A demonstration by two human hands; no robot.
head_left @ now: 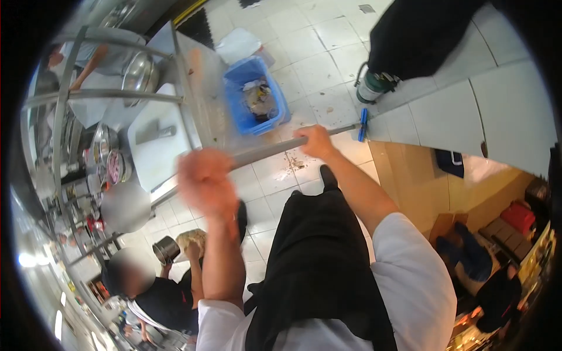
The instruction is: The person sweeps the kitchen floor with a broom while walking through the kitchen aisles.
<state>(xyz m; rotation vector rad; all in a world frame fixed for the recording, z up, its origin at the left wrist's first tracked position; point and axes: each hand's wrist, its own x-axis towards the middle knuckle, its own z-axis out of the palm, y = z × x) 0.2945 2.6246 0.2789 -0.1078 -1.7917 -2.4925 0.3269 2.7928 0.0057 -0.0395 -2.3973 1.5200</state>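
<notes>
A long-handled tool with a narrow blue head, which looks like a floor squeegee, stretches across in front of me. My right hand is wrapped round its grey pole, partway toward the head. Nearer the other end of the pole is my left hand, smeared by motion; it appears closed round the pole, though single fingers are hard to make out. The blue head is by the foot of the pale wall panel. Dark crumbs of dirt lie on the tiles below the pole.
A blue bin holding waste stands beside a metal work table with a white cutting board. A green container is at the upper right. One co-worker holds a metal pot at the lower left; others are farther off.
</notes>
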